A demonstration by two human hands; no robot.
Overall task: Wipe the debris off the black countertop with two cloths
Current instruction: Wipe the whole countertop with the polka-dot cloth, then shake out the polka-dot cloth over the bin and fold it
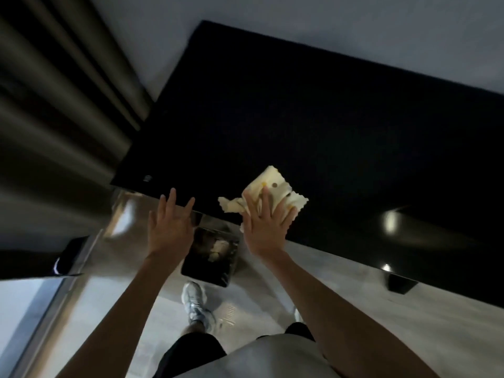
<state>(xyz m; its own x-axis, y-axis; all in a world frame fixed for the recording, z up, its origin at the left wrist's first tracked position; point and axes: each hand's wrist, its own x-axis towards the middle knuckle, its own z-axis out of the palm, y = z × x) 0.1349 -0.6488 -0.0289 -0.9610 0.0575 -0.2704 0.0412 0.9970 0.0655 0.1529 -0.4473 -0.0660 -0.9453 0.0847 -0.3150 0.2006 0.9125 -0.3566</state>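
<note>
We note the countertop (pixel 300 118) as black, smooth and highly glossy; it mirrors two light spots near its front edge. The cloth (pixel 275 190) is pale yellow fabric, matt and soft-looking, crumpled, with a zigzag-cut edge and printed dots. Below the counter's left end we record a panel (pixel 128 214) that looks like brushed metal with a bright sheen. The bin (pixel 207 272) looks like dark glossy plastic. The floor (pixel 313 271) is pale, smooth and faintly shiny. The wall (pixel 327 23) is matt grey. Shoe (pixel 195 298): silvery grey, material unclear.
</note>
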